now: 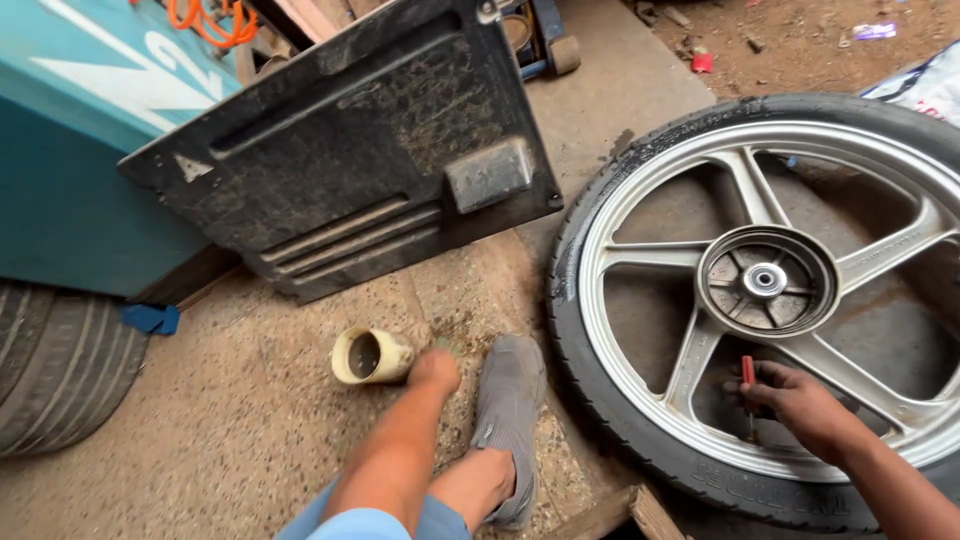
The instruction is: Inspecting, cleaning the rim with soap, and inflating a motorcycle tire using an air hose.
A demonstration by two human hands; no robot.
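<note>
From the head view, I see my left hand down on the dirt floor, fingers curled shut against a cream-coloured plastic cup lying on its side, mouth toward the camera. My grey shoe sits just beside it. My right hand reaches between the spokes of the silver alloy wheel, pinching a small red-handled tool (its tip is too dark to make out). The wheel, tyre on, lies flat. A dirty black panel leans behind.
</note>
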